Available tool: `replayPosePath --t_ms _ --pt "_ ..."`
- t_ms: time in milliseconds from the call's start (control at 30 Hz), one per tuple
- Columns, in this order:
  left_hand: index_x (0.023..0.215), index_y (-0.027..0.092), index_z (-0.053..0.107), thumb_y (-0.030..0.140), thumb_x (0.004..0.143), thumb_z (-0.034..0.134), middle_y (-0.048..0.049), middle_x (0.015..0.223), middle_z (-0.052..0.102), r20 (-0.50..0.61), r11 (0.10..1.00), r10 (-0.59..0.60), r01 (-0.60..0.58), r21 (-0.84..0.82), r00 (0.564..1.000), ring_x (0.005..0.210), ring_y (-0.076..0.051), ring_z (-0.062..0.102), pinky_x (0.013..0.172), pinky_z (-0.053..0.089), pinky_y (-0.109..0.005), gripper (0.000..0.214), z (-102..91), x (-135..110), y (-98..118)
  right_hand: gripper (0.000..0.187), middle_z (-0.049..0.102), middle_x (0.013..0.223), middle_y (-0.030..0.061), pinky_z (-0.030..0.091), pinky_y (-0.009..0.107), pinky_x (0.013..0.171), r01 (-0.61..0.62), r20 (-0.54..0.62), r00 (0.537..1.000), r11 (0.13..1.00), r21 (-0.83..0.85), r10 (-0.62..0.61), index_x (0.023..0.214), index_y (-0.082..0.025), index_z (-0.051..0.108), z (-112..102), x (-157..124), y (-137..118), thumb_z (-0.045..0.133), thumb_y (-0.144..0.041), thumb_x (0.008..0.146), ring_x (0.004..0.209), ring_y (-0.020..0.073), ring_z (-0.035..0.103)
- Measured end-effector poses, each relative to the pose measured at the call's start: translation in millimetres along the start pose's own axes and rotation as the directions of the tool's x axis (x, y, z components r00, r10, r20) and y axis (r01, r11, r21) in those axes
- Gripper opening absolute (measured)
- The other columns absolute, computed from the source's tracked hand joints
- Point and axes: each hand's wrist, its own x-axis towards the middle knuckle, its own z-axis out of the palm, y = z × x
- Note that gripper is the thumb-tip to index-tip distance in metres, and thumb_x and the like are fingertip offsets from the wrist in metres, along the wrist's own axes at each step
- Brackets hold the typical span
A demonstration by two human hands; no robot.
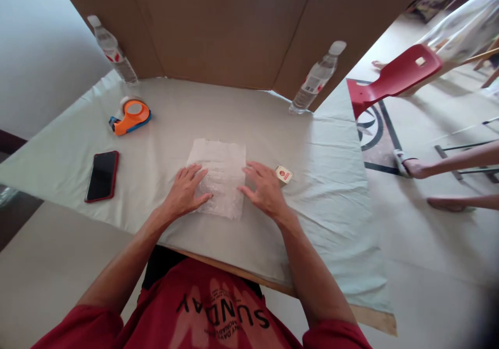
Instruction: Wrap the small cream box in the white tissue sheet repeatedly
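A whitish, see-through sheet that looks like bubble wrap (222, 177) lies flat on the cloth-covered table in front of me. My left hand (187, 190) rests at its left edge, fingers stretched out and thumb lying over the sheet. At the opposite edge is my right hand (265, 188), its fingers spread and the thumb and fingertips at the sheet's border. Neither hand grips anything. Just beyond the right hand sits a small cream-coloured box (284, 174) with a red mark, partly hidden by that hand.
An orange and blue tape dispenser (134, 116) and a phone (102, 176) in a red case lie to the left. Water bottles stand at left (114, 51) and right (317, 78), before a tall cardboard panel (222, 31). Off the table's right side are a red chair (405, 73) and another person's legs (463, 162).
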Motion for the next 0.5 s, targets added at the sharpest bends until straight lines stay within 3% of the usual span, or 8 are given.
replayPosePath --t_ms 100,167,233,367,500 --pt "0.133 0.017 0.055 0.043 0.086 0.064 -0.0190 0.142 0.054 -0.077 0.999 0.010 -0.013 -0.038 0.997 0.137 -0.035 0.046 0.113 0.036 -0.053 0.055 1.8 -15.8 3.5 0.047 0.059 0.138 0.0179 0.042 0.054 0.102 -0.215 -0.167 0.965 0.974 -0.068 0.201 0.130 -0.019 0.058 -16.4 -18.1 29.0 0.062 -0.037 0.086 0.126 0.0356 0.053" --pt "0.132 0.016 0.055 0.042 0.085 0.065 -0.0201 0.141 0.055 -0.081 0.998 -0.014 0.010 -0.059 0.997 0.136 -0.037 0.047 0.111 0.038 -0.054 0.055 7.2 -24.2 5.1 0.055 0.061 0.133 0.0212 0.045 0.057 0.095 -0.353 -0.173 0.927 0.929 -0.106 0.333 0.132 -0.015 0.055 -20.2 -28.8 49.3 0.063 -0.039 0.083 0.120 0.0392 0.056" --pt "0.135 0.015 0.052 0.042 0.083 0.066 -0.0209 0.142 0.054 -0.071 0.996 -0.051 0.045 -0.082 0.996 0.135 -0.037 0.047 0.111 0.038 -0.055 0.060 14.2 -29.8 5.8 0.053 0.066 0.123 0.0217 0.047 0.056 0.090 -0.417 -0.139 0.905 0.902 -0.109 0.402 0.128 -0.013 0.057 -19.2 -36.1 63.9 0.061 -0.039 0.082 0.112 0.0389 0.060" --pt "0.143 0.016 0.042 0.044 0.080 0.067 -0.0193 0.145 0.051 -0.068 0.988 -0.107 0.099 -0.116 0.992 0.139 -0.037 0.044 0.116 0.032 -0.056 0.074 25.9 -35.2 4.8 0.044 0.070 0.110 0.0173 0.050 0.051 0.089 -0.363 -0.159 0.919 0.932 0.014 0.360 0.119 -0.015 0.061 -18.1 -38.6 60.4 0.059 -0.040 0.082 0.099 0.0326 0.065" --pt "0.147 0.014 0.036 0.046 0.079 0.068 -0.0203 0.146 0.050 -0.080 0.985 -0.123 0.112 -0.129 0.989 0.140 -0.037 0.043 0.117 0.030 -0.056 0.082 30.7 -36.8 2.3 0.044 0.069 0.117 0.0144 0.051 0.046 0.091 -0.140 -0.231 0.957 0.976 0.169 0.178 0.124 -0.019 0.058 -18.9 -23.1 14.7 0.062 -0.037 0.084 0.106 0.0288 0.064"
